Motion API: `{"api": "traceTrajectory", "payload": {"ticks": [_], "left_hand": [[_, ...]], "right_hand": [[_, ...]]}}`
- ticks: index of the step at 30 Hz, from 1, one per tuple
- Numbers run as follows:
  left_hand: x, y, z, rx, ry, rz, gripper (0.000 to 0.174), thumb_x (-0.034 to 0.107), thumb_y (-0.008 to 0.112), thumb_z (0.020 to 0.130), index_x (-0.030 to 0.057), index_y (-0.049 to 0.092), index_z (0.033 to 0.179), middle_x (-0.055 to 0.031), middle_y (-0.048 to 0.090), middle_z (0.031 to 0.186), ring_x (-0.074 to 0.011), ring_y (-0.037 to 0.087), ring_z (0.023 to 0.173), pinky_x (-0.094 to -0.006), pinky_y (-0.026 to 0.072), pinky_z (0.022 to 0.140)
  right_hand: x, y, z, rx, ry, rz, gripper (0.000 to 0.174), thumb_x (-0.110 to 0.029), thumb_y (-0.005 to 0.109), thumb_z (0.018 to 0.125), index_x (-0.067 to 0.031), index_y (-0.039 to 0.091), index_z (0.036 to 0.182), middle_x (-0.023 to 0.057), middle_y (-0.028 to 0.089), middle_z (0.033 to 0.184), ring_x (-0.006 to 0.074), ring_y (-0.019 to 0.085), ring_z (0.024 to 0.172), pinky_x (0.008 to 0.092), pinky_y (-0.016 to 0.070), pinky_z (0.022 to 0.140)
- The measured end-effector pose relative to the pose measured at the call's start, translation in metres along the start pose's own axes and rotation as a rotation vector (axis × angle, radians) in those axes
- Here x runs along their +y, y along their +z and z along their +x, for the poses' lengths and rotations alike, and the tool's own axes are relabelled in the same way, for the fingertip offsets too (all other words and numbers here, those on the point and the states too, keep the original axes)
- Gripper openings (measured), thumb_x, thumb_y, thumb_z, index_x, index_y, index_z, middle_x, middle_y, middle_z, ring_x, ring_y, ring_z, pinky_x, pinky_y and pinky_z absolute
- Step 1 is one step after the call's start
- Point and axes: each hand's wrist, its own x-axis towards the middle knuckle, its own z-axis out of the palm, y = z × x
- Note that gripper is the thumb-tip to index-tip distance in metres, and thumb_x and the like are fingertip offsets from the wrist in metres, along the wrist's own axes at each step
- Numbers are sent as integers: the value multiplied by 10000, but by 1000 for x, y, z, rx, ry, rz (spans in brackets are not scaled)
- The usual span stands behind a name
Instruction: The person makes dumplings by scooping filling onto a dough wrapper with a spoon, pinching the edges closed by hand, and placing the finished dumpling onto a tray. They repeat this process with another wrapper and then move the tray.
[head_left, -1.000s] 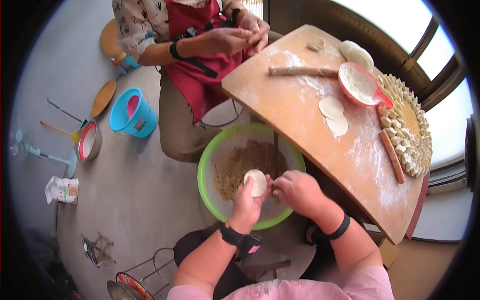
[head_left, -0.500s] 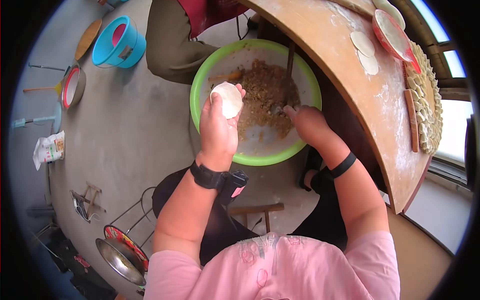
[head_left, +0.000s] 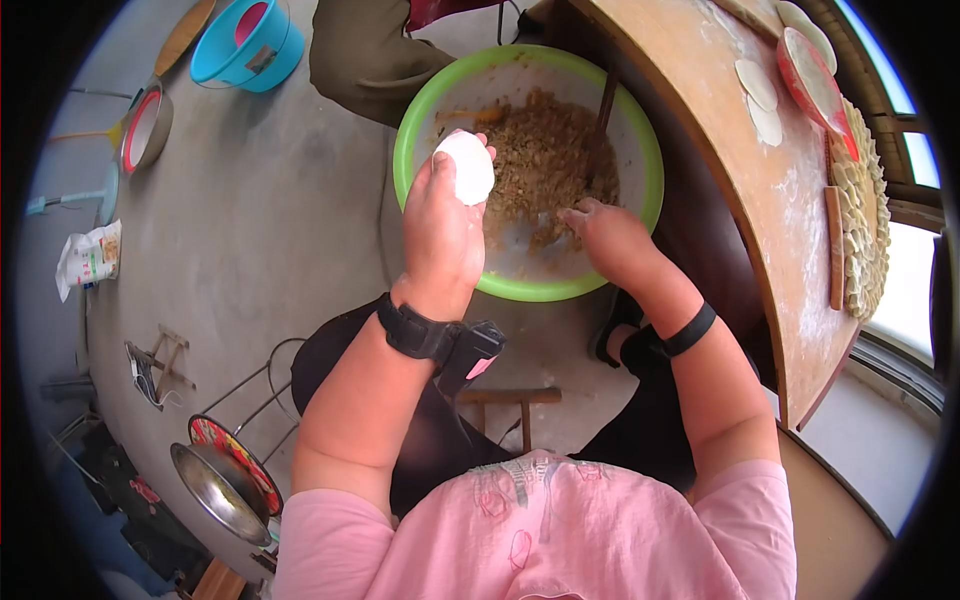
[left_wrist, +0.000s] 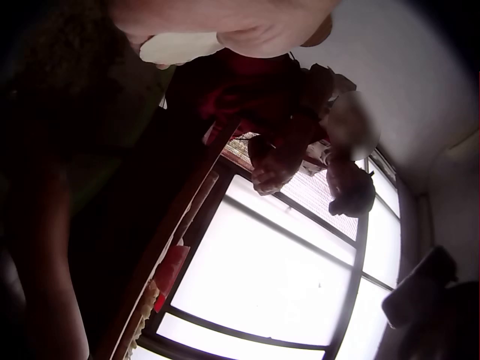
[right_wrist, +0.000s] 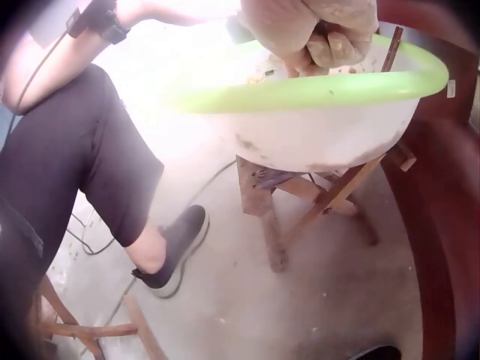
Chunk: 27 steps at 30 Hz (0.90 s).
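A round white dumpling wrapper (head_left: 467, 169) lies on the fingers of my left hand (head_left: 440, 235), its near edge held under the thumb. The hand is over the left side of a green-rimmed basin (head_left: 655, 165); in the left wrist view the wrapper (left_wrist: 178, 48) shows pale beneath the hand. Inside the basin is chopped brown filling (head_left: 550, 150). My right hand (head_left: 612, 240) reaches in over the near right part, fingers curled and tips down at the filling. A small shiny utensil (head_left: 546, 219) shows by those fingertips, mostly hidden; its kind I cannot tell.
On the right, a floured wooden table (head_left: 720, 130) bears two wrappers (head_left: 757, 85), a red sieve-like bowl (head_left: 812, 80), a rolling pin (head_left: 834, 250) and many shaped dumplings (head_left: 865, 220). A wooden stand (right_wrist: 262, 217) supports the basin. Another person's leg (head_left: 370, 60) is beyond it.
The hands have parted: my left hand carried the wrapper to the basin's left side, and the right went down into the filling. The head view has tilted down toward my lap.
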Motion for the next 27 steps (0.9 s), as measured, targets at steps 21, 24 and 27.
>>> {"api": "traceTrajectory", "payload": {"ticks": [21, 24, 27], "left_hand": [[1, -6, -4, 30, -4, 4, 380, 204, 404, 1079, -43, 492, 1354, -208, 586, 1331, -299, 580, 1221, -401, 460, 1057], [0, -9, -1, 48, -9, -10, 379, 200, 405, 1074, -43, 498, 1351, -206, 590, 1325, -294, 581, 1217, -401, 460, 1054], [2, -12, 1, 68, -3, -9, 380, 189, 403, 1069, -49, 500, 1348, -206, 593, 1318, -284, 579, 1215, -398, 455, 1058]], "right_hand": [[-10, 15, -7, -46, 50, -19, 136, -34, 610, 803, -53, 719, 883, 153, 707, 935, 328, 712, 884, 427, 577, 731], [-16, 16, -3, -104, 47, 36, 159, -27, 606, 816, -50, 726, 918, 167, 705, 951, 351, 703, 913, 439, 572, 754], [-29, 5, 1, -184, 34, 143, 337, 12, 597, 816, -78, 706, 1122, 188, 691, 1017, 370, 680, 972, 450, 554, 803]]}}
